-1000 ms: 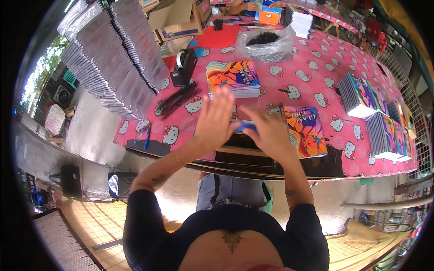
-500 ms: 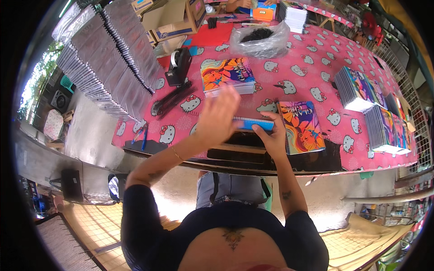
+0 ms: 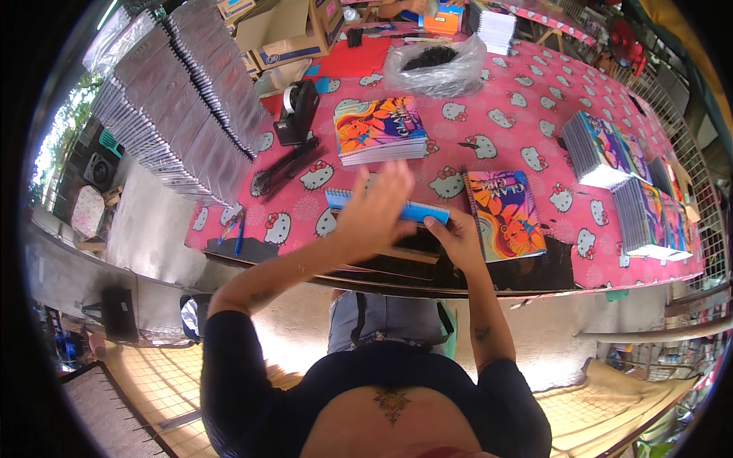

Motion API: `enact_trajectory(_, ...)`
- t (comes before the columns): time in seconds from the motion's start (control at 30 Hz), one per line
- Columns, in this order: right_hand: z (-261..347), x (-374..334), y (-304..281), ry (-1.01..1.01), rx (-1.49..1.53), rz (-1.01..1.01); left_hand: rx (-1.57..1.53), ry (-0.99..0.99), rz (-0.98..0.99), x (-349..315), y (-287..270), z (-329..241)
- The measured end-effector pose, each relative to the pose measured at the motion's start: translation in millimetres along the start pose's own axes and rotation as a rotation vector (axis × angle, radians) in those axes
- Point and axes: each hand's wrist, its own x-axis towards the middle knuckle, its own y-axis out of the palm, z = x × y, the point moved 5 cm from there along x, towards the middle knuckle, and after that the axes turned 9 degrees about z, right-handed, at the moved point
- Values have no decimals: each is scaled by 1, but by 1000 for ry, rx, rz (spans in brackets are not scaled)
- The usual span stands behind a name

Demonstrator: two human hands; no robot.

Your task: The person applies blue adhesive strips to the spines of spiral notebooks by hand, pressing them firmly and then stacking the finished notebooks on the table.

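A spiral notebook with a blue face (image 3: 429,212) is tipped up at the table's near edge, seen almost edge-on. My right hand (image 3: 460,240) grips its right end, thumb on the blue side. Across its middle reaches my left hand (image 3: 376,204), fingers stretched out and slightly blurred; whether it touches the notebook I cannot tell. Just beyond lies a small stack of colourful notebooks (image 3: 379,128). Beside my right hand a single colourful spiral notebook (image 3: 505,214) lies flat.
Tall stacks of spiral-bound books (image 3: 172,99) rise at the left. Near them are a black tape dispenser (image 3: 298,111), black binding coils (image 3: 284,169) and pens (image 3: 240,233). A plastic bag (image 3: 435,69) sits farther back. More notebook stacks (image 3: 603,153) stand right. Another person's hand (image 3: 412,8) shows at the far side.
The notebook has shifted slightly left and nearer, and more of its blue left end shows. My right hand has moved with it; my left hand has moved a little right.
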Motion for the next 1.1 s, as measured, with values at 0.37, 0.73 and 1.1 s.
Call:
enact_trajectory(0.37, -2, 5, -3, -73, -119, 18, -102, 141, -115, -4, -1, -19)
enact_trajectory(0.73, 10, 2, -2, 19, -338, 46, -62, -36, -151, 38, -10, 3)
enact_trajectory(1.1, 27, 5, 5, -64, -265, 36, -330, 112, -181, -17, 6, -42)
